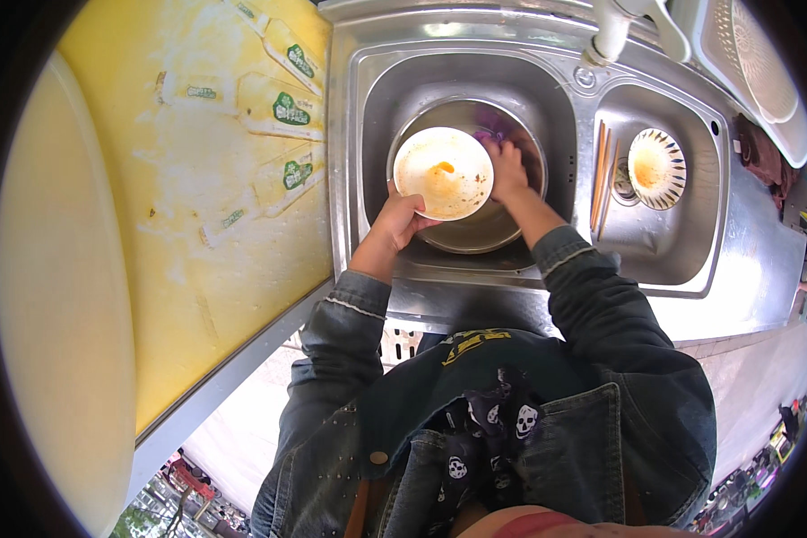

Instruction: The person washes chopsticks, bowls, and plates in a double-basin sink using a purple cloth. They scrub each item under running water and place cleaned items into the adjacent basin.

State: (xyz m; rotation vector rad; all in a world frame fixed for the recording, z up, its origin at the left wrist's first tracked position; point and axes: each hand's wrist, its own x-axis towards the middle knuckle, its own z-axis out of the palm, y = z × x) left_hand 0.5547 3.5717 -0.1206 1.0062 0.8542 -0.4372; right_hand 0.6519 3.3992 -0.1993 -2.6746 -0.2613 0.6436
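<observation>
My left hand (401,214) grips the lower left rim of a white bowl (447,191), tilted so that its inside faces up at me. Orange residue and brown specks cling to the bowl's inner surface. Beneath it, a round metal basin (484,235) of water sits in the larger sink compartment. My right hand (509,171) reaches into the basin, to the right of the bowl. Its fingertips meet a purple cloth or scrubber (491,121) at the basin's far side; whether they are closed around it is unclear.
The smaller sink compartment (689,249) holds several wooden chopsticks (602,175) and a stained, pattern-rimmed dish (652,168) by the drain. A white faucet (608,37) overhangs the back. White plastic baskets (753,60) stand back right, above a brown cloth (766,158). Left is a yellow countertop (195,296) with a large round board (64,302).
</observation>
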